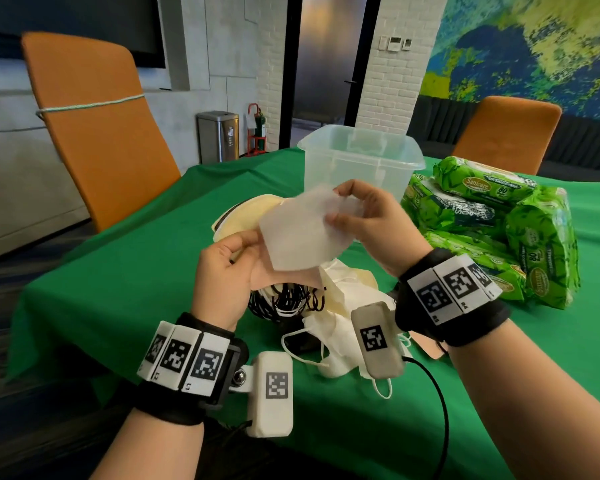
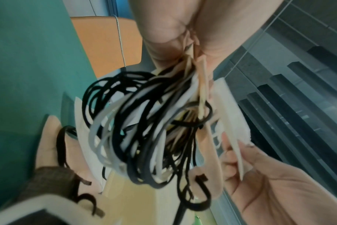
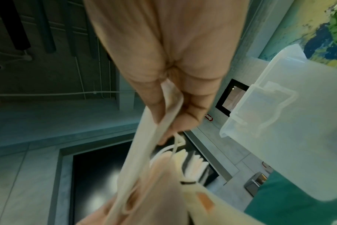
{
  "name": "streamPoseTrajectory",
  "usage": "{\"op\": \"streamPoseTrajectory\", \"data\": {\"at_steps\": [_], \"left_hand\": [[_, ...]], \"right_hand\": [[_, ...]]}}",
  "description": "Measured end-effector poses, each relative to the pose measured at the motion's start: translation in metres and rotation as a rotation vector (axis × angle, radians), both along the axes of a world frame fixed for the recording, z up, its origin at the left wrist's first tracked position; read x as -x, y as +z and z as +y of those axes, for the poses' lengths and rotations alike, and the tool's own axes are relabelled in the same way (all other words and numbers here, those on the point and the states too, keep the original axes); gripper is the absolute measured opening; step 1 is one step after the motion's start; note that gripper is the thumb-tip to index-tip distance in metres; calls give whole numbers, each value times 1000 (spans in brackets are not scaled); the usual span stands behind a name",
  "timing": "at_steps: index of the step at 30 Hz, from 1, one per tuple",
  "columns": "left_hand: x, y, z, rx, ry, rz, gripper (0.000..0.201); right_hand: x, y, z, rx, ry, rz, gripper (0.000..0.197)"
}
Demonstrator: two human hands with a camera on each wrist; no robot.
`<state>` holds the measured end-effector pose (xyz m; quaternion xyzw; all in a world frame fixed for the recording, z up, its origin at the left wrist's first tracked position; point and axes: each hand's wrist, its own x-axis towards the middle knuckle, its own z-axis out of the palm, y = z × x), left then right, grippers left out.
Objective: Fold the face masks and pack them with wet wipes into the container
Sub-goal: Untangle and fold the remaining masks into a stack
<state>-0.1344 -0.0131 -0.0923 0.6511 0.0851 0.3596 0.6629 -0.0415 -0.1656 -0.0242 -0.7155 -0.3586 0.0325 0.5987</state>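
Loose masks (image 1: pixel 340 327): heaped nearest on the green table (image 1: pixel 118 271), presumably awaiting folding; left hand (image 1: pixel 222 271): grips a stack of folded masks, its dangling ear loops (image 2: pixel 144 129) plain only from the left wrist; right hand (image 1: pixel 371 223): pinches a white mask (image 1: pixel 298 230) against that stack; container (image 1: pixel 357 161): open, behind; wet wipes (image 1: pixel 499 230): piled beside it, far right.

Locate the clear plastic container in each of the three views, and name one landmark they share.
Head: clear plastic container stands upper centre on the green tablecloth.
Left wrist: not in view.
Right wrist: container fills the right edge.
Shared landmark: the white mask both hands hold.
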Motion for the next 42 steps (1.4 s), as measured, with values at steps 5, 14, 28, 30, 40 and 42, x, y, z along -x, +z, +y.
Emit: {"op": "streamPoseTrajectory", "data": {"at_steps": [5,14,28,30,40,42], "left_hand": [[-1,0,-1,115,-97,-18,33],[0,-2,1,33,-79,-22,29],[2,0,1,-20,-14,6,30],[0,1,-1,15,-45,-4,24],[2,0,-3,47,-79,37,17],[2,1,-3,65,-78,43,17]], "right_hand": [[1,-7,-5,151,-1,69,37],[4,4,-10,-110,196,147,39],[-1,12,-9,-107,-696,-533,26],[11,4,0,-49,-687,-677,23],[12,-5,20,246,-873,-881,20],[13,-5,22,230,-801,-920,20]]}}
